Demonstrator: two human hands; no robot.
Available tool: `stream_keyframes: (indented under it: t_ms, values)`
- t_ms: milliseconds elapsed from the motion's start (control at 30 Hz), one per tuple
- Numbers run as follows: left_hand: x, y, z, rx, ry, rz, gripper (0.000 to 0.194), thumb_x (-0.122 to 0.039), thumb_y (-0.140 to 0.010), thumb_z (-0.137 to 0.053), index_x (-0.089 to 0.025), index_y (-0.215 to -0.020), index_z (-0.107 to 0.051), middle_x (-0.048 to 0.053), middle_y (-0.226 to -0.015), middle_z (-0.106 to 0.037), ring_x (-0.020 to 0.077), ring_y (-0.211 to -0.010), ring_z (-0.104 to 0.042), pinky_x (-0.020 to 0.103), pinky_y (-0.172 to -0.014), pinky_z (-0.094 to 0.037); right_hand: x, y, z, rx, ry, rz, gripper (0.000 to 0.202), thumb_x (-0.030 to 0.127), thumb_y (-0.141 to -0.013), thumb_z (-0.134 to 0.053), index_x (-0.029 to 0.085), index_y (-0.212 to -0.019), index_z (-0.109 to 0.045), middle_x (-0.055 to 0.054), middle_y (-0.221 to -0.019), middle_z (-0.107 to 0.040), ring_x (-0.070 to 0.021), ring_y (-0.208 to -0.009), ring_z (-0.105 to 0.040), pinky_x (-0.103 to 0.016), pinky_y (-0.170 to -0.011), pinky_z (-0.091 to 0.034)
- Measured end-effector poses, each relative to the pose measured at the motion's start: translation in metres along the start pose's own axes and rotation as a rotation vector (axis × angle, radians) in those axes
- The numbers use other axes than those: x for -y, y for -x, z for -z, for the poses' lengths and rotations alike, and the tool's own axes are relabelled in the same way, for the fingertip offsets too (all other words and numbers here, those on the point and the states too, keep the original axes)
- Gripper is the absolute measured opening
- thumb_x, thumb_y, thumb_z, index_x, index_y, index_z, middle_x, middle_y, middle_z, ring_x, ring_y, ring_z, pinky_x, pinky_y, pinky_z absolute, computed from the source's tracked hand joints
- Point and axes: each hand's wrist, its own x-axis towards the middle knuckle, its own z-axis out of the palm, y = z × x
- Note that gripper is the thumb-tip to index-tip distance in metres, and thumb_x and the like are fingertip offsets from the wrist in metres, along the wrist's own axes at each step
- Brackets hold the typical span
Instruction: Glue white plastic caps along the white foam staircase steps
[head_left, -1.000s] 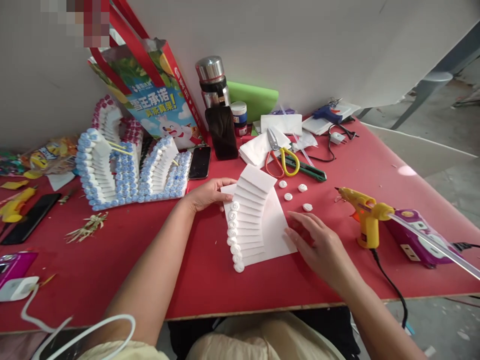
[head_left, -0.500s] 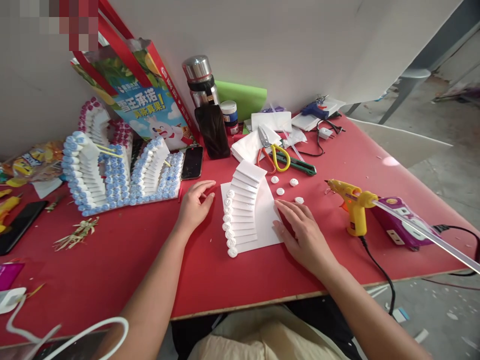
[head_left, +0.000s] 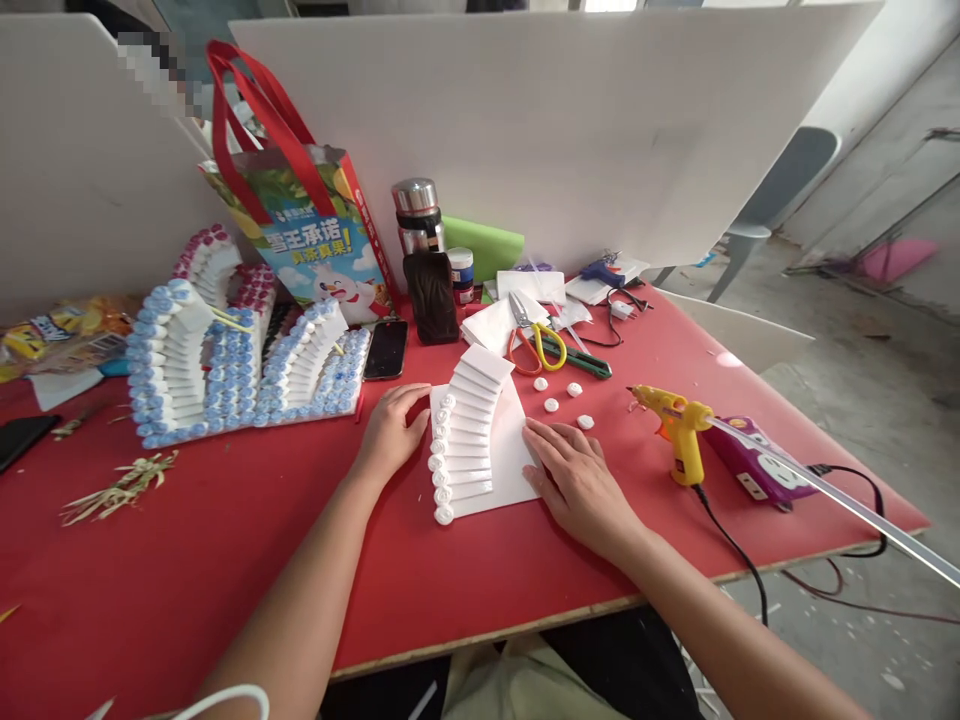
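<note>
A white board lies on the red table, bearing a curved stair of white strips. Small white rosettes run down the strips' left ends. My left hand rests at the board's left edge, fingers stretched out, fingertips at or almost at its upper left corner. On the right side, my right hand lies flat with its fingertips on the board's right edge. Neither hand grips anything. Several loose white rosettes lie just beyond my right hand.
A yellow glue gun with a long clear stick stands at right by a purple power strip. Scissors and a green cutter lie behind. Blue-and-white rosette models, a phone and a bag sit left.
The view has tilted upward, showing more of the wall panel and floor behind. My left fingertips are closer to the board's edge; my right hand stays on its right edge.
</note>
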Motion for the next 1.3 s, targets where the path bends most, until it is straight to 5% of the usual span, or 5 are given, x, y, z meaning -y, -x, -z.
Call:
stream_keyframes:
  t_ms: [333,600,833,1133,1300]
  values:
    - [0.006,0.002,0.002,-0.025,0.061,0.020,0.033,-0.024,-0.086,-0.059,-0.021,-0.117,-0.069,0.011,-0.126,-0.070,0.0286,-0.121,-0.062,0.048,-0.101,-0.053,-0.001,0.000,-0.005,-0.112,-0.085,-0.050,0.043,0.032,-0.103,-0.042,0.020,-0.143,-0.051,-0.013,-0.145,-0.057,-0.0318,-0.126,-0.054,-0.049,-0.099,-0.046]
    - [0.005,0.000,0.008,-0.221,0.107,0.081,0.027,-0.030,-0.091,-0.056,-0.019,-0.112,-0.070,0.010,-0.113,-0.072,0.0214,-0.093,-0.071,0.035,-0.080,-0.059,-0.009,0.013,-0.001,-0.388,-0.271,-0.229,0.026,0.035,-0.100,-0.049,0.023,-0.079,-0.057,-0.005,-0.082,-0.064,-0.0221,-0.081,-0.062,-0.035,-0.077,-0.049]
    - [0.004,0.001,0.012,-0.244,0.181,0.099,0.026,-0.027,-0.092,-0.054,-0.018,-0.112,-0.068,0.009,-0.109,-0.072,0.0178,-0.081,-0.073,0.031,-0.075,-0.059,-0.021,0.017,0.004,-0.436,-0.273,-0.382,0.015,0.031,-0.096,-0.051,0.020,-0.101,-0.059,-0.008,-0.104,-0.065,-0.0204,-0.081,-0.062,-0.035,-0.078,-0.049]
    - [0.004,-0.001,0.009,-0.263,0.181,0.054,0.031,-0.023,-0.092,-0.052,-0.018,-0.119,-0.066,0.008,-0.108,-0.071,0.0156,-0.075,-0.072,0.029,-0.071,-0.058,-0.041,-0.024,0.024,-0.246,-0.074,-0.490,0.041,0.032,-0.090,-0.053,0.019,-0.128,-0.052,-0.016,-0.131,-0.055,-0.0217,-0.079,-0.063,-0.036,-0.069,-0.047]
    - [0.000,0.000,0.016,-0.318,0.157,0.027,0.033,-0.022,-0.093,-0.052,-0.017,-0.122,-0.064,0.007,-0.106,-0.072,0.0140,-0.073,-0.070,0.027,-0.068,-0.056,-0.029,-0.027,0.031,-0.369,-0.101,-0.392,0.015,0.029,-0.095,-0.048,0.021,-0.099,-0.060,-0.006,-0.097,-0.069,-0.0197,-0.074,-0.062,-0.030,-0.065,-0.041]
